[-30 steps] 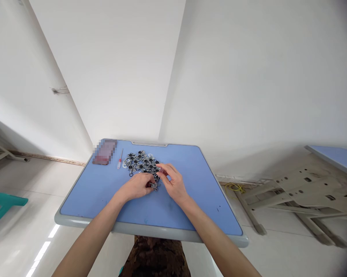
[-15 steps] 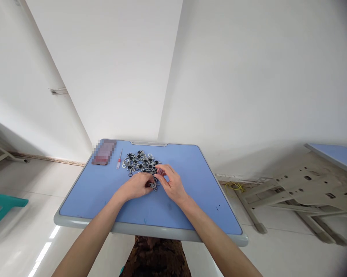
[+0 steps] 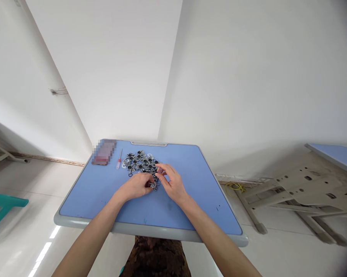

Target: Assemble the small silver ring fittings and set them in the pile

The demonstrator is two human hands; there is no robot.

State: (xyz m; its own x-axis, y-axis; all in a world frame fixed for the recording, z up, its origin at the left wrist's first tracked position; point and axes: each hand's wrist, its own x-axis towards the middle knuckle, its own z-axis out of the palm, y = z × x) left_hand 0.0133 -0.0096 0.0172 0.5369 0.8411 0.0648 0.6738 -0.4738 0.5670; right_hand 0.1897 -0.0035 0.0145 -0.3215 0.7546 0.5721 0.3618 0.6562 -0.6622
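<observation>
My left hand (image 3: 137, 185) is closed, thumb and fingertips gripping a small silver metal piece (image 3: 153, 185) with a ring-like end. Just to the right, my right hand (image 3: 173, 184) curls its thumb and fingers together close above that piece. Something small, see-through and pinkish shows between the right fingers, too hidden to name. Beyond both hands lies a pile of small metal pieces (image 3: 140, 162) with black round discs and rings. A screwdriver (image 3: 119, 161) with a clear and red handle lies left of the pile.
All of this lies on a blue desk top (image 3: 191, 165) with a grey rim. A blurred-out flat object (image 3: 104, 152) is at the far left corner. White walls stand behind; another desk (image 3: 312, 181) is to the right, a green stool (image 3: 6, 201) to the left.
Almost nothing differs. The right fingers have shifted very slightly by the metal piece; the left hand keeps its place and hold.
</observation>
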